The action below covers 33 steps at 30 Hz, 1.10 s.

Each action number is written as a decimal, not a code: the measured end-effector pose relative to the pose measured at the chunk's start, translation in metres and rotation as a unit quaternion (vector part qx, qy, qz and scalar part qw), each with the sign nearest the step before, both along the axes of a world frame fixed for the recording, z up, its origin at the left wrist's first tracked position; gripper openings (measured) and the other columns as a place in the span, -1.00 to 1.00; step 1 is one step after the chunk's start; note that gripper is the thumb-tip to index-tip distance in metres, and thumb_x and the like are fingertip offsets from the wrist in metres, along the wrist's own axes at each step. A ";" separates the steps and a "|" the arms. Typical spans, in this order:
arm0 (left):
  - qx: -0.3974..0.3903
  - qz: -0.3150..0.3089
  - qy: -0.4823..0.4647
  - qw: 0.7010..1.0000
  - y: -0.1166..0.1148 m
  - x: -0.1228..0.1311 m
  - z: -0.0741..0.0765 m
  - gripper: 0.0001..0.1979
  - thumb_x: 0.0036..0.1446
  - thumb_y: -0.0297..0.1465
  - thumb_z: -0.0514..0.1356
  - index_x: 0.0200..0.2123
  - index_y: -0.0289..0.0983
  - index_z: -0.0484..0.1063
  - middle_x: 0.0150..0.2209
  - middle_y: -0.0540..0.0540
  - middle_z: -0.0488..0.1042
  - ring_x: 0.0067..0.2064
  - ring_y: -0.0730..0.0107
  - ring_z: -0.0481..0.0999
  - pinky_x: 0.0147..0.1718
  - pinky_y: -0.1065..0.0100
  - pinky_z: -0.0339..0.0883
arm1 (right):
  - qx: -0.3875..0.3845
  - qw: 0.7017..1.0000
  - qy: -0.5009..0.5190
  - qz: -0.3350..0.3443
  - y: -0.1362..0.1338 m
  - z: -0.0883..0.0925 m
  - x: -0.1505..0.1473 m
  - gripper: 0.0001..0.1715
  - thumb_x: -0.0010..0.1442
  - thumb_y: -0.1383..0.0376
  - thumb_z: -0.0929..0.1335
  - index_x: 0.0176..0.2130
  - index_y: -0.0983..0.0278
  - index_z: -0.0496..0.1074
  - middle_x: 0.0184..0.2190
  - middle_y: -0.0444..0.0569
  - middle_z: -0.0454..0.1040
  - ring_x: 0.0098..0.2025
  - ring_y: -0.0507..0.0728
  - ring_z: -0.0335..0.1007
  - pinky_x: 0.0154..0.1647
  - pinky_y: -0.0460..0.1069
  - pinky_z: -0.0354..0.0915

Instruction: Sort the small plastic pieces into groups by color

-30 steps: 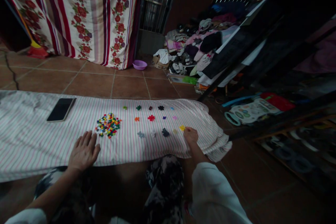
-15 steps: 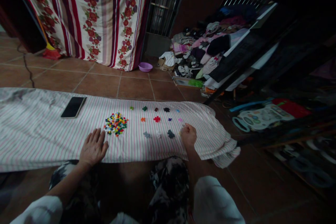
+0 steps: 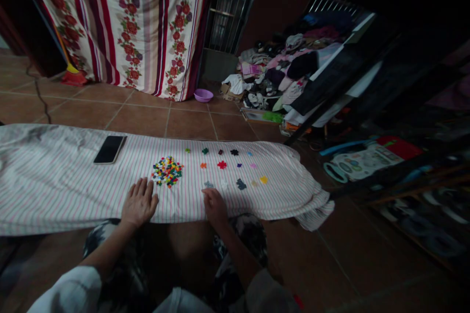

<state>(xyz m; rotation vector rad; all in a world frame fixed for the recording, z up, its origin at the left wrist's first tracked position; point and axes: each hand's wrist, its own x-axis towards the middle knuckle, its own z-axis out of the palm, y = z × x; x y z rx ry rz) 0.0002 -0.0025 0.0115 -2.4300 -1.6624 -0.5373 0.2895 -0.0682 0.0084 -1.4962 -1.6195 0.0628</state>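
My left hand (image 3: 139, 201) lies flat on the striped cloth (image 3: 66, 190), fingers stretched out, just below a mixed heap of small coloured pieces (image 3: 168, 172). Over the front of the cloth, my right hand (image 3: 216, 207) has its fingers curled together near the grey pieces (image 3: 209, 184); whatever it may hold is too small to make out. Small colour-sorted groups spread to the right of the heap, among them red pieces (image 3: 222, 165), black pieces (image 3: 234, 152), dark grey pieces (image 3: 241, 184), orange pieces (image 3: 203, 166) and yellow pieces (image 3: 263, 180).
A phone (image 3: 110, 149) lies on the cloth left of the heap. Beyond, on the tiled floor, stand a purple basin (image 3: 203, 95) and a red broom (image 3: 73, 77) beside a hanging floral curtain (image 3: 150, 24). Piled clothes (image 3: 282, 66) fill the back right.
My right hand has moved left, from beside the tan and yellow pieces to near the grey ones, uncovering the yellow group. My left hand stays flat; the view has shifted slightly.
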 end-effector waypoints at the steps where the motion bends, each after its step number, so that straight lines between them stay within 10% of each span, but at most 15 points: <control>1: -0.002 0.001 0.002 1.000 0.000 0.001 0.000 -0.39 0.24 -0.22 -0.06 0.17 -0.53 0.39 0.25 -0.51 0.34 0.33 -0.18 0.28 0.26 -0.08 0.14 | -0.007 1.000 -0.001 0.009 -0.002 -0.003 -0.008 -0.66 0.31 0.36 0.20 -0.16 0.21 0.54 -0.19 0.03 0.58 -0.08 0.15 0.51 0.00 0.06 0.44; 9: 0.046 0.000 -0.039 0.998 0.001 0.001 -0.010 -0.46 0.28 -0.26 -0.09 0.13 -0.43 0.44 0.22 -0.44 0.40 0.30 -0.09 0.34 0.20 -0.11 0.23 | -0.012 0.999 0.012 0.028 -0.005 -0.005 -0.025 -0.68 0.27 0.36 0.23 -0.16 0.19 0.55 -0.21 0.03 0.59 -0.13 0.16 0.53 -0.03 0.07 0.46; 22: 0.148 -0.149 -0.104 0.972 0.005 -0.009 -0.011 -0.65 0.24 -0.42 0.02 0.07 -0.28 0.39 0.07 -0.32 0.49 0.38 -0.09 0.20 0.23 -0.20 0.28 | 0.039 0.991 0.035 -0.122 -0.026 0.018 0.081 -0.62 0.35 0.20 0.19 -0.19 0.21 0.55 -0.23 0.05 0.61 -0.16 0.17 0.55 -0.08 0.07 0.46; 33: 0.103 -0.218 -0.177 0.954 -0.007 0.084 -0.017 -0.45 0.28 -0.46 -0.02 0.33 -0.19 0.11 0.38 -0.30 0.15 0.41 0.02 0.16 0.25 -0.09 0.34 | 0.029 0.981 0.033 -0.189 -0.010 0.043 0.167 -0.56 0.32 0.13 0.17 -0.20 0.24 0.55 -0.21 0.10 0.61 -0.15 0.18 0.53 -0.06 0.09 0.44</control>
